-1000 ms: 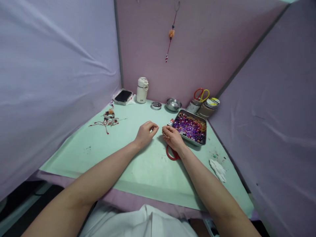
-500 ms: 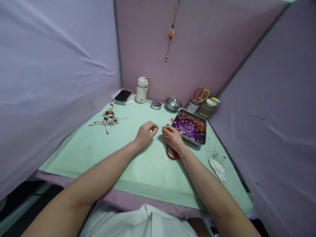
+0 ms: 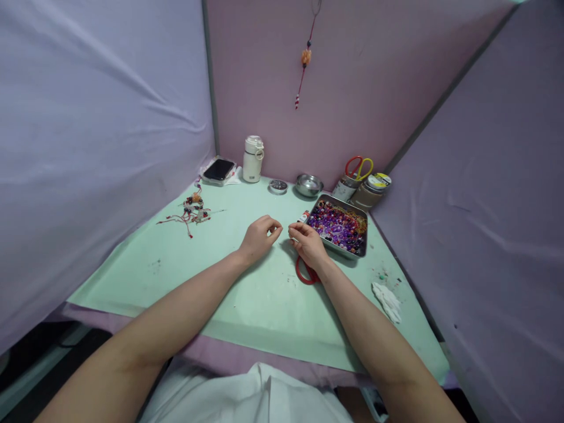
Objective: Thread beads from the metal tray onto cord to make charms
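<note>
Table [image 3: 264, 311], pale green cover. Tray [image 3: 361, 249] of beads [image 3: 337, 226] right of center, beside right hand [image 3: 307, 242]. Left hand [image 3: 259, 238] near right, fingertips just apart; both pinched, can't tell if either grips anything. Red scissors [image 3: 304, 274] partly under right hand. Bottle [image 3: 252, 160], phone [image 3: 219, 170] at back left. Beaded cords [image 3: 192, 208] left of left hand. Bowl [image 3: 309, 185] behind tray. White cloth [image 3: 387, 302] at right.

Looks like a small bead-craft workshop booth, screened by cloth walls [image 3: 110, 117] to either side. Has a bead-filled tray [image 3: 346, 253] just beside the right hand [image 3: 307, 244], beaded cords [image 3: 194, 210] beyond and left of the left hand [image 3: 259, 238], and scissor handles [image 3: 359, 168] rising from a container [image 3: 345, 188] past the tray.
</note>
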{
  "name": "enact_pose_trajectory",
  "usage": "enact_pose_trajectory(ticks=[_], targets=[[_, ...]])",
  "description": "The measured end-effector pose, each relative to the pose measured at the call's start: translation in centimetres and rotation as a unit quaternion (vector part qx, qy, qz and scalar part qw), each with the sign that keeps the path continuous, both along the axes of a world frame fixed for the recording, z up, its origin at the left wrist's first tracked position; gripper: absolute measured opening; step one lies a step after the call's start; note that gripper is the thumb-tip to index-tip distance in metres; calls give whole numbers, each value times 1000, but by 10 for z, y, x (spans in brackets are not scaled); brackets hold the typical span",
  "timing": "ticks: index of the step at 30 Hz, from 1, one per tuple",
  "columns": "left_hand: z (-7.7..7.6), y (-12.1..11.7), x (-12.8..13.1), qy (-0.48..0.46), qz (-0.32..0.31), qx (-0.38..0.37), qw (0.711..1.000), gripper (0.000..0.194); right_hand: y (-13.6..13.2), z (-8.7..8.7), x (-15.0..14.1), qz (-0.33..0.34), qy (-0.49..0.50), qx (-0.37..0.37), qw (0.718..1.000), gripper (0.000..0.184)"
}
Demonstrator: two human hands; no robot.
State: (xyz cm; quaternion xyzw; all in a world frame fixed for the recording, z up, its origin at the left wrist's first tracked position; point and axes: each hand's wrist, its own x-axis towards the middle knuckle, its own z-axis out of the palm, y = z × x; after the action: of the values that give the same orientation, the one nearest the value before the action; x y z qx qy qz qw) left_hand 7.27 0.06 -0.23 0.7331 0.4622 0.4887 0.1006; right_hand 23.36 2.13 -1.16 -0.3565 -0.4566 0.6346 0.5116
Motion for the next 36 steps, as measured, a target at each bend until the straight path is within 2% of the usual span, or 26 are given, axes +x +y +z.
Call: enact_pose_trajectory(ticks=[5,8,14,23,26,29,33,36], targets=[[1,-1,1,-11,1,-18,1000,12,1,-5,0,-13,-64,49,997,23],[1,-1,4,-46,0,-71,996,13,0,-5,0,-20,-99,86,991,21],[-2,3,7,-145,-34,-213,966,22,-4,1,-1,-72,-174,139,972,17],[-6,5,7,-217,-90,-270,934,19,-6,5,2,-121,-247,230,934,11],[-4,6,6,-285,-91,-307,903,18,-9,9,3,-137,-252,257,923,15],[0,10,-1,-399,-94,-331,850,19,-13,16,5,-189,-262,313,893,23],[2,22,-15,-519,-88,-302,794,19,-17,22,5,-240,-271,359,860,21],[4,29,-26,-570,-76,-269,773,19,-17,19,3,-253,-263,354,861,19]])
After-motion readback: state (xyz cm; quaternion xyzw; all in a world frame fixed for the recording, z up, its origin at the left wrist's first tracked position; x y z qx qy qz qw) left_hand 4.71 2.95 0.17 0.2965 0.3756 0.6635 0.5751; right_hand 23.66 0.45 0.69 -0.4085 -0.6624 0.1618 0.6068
